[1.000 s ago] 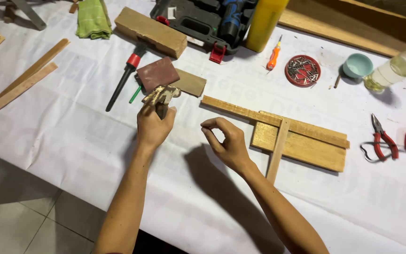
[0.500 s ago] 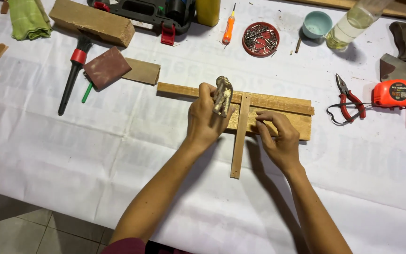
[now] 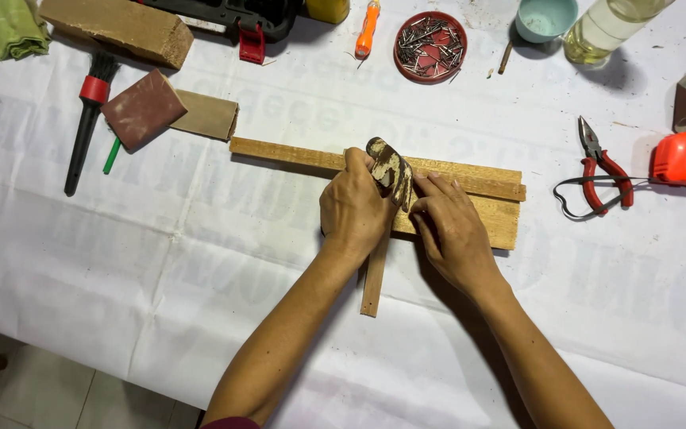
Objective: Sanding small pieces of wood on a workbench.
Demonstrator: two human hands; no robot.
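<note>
Long pale wooden batten (image 3: 295,155): raw timber, matt, visibly grained. Thin wooden strip (image 3: 374,282): same unfinished wood. Hammer head (image 3: 391,168) was dull metal, blotched with pale residue. Counter (image 3: 200,238) bore a white, matt, creased sheet. Brown sanding block (image 3: 143,108) looked rough. Nails in red round lid (image 3: 430,46): shiny metal.

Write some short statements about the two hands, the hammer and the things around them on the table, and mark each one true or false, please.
1. The left hand holds a small paint-stained hammer over the wooden boards. True.
2. The right hand rests on the red pliers. False: it is on the boards beside the hammer, and the pliers lie apart to the right.
3. A thin wooden strip sticks out from under the hands toward the table's near edge. True.
4. The red dish of nails is empty. False: it holds many nails.
</note>
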